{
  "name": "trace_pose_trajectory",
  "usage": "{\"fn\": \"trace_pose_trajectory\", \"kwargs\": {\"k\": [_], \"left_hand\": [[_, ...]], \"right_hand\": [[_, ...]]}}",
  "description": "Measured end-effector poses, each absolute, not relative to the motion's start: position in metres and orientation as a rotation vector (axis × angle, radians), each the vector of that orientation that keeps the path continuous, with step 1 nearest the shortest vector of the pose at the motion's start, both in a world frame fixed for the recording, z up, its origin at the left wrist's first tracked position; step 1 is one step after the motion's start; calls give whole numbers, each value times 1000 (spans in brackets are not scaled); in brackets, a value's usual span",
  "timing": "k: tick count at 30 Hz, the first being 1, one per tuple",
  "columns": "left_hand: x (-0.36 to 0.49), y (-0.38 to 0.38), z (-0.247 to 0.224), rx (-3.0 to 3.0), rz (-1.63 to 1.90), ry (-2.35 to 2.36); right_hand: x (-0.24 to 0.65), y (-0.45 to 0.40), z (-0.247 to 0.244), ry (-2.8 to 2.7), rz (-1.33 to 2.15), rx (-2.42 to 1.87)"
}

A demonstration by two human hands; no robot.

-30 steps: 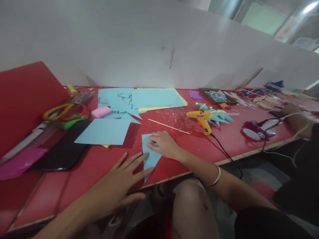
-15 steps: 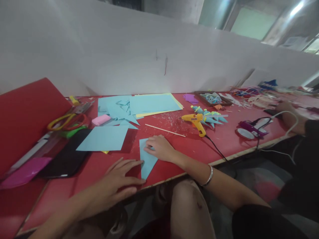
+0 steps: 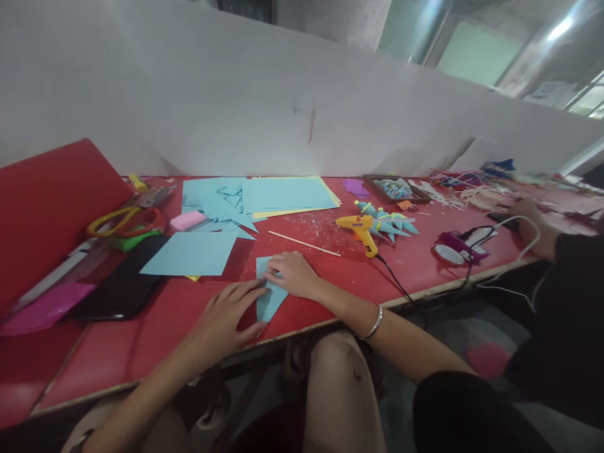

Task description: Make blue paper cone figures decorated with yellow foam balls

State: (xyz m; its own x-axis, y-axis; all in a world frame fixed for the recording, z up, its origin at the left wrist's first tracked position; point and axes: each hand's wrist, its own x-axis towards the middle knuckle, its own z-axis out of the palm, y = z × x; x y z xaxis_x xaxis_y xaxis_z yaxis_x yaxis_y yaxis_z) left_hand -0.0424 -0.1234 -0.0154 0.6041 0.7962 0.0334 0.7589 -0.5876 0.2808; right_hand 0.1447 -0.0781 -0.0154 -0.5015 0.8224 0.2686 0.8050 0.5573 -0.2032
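Note:
A small folded piece of light blue paper lies on the red table near its front edge. My right hand rests on top of it, fingers lying on the paper and slightly bent, covering its upper right part. From the left, my left hand reaches its edge with the thumb and fingers apart; the fingertips touch the paper. Just beyond my right hand is a thin wooden stick. A light blue rectangular sheet lies to the left, partly over a black phone-like slab.
Farther right are a yellow glue gun with its cord, blue paper cones and a brown tray of scraps. Scissors lie left; blue sheets lie at the back. A person's arm is at the right.
The view has shifted slightly. My left hand has moved up along the paper's left edge, closer to my right hand. My right hand still rests on the paper.

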Motion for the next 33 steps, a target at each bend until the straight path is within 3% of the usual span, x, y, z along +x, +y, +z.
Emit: {"fn": "trace_pose_trajectory", "kwargs": {"k": [11, 19, 33], "left_hand": [[-44, -117, 4, 2585, -122, 1226], [-48, -116, 7, 2506, -149, 1177], [-41, -119, 24, 2457, -192, 1170]], "right_hand": [[151, -90, -6, -2300, 44, -1296], [170, -152, -1, -2727, 131, -910], [209, -137, 1, -2544, 297, -1352]]}}
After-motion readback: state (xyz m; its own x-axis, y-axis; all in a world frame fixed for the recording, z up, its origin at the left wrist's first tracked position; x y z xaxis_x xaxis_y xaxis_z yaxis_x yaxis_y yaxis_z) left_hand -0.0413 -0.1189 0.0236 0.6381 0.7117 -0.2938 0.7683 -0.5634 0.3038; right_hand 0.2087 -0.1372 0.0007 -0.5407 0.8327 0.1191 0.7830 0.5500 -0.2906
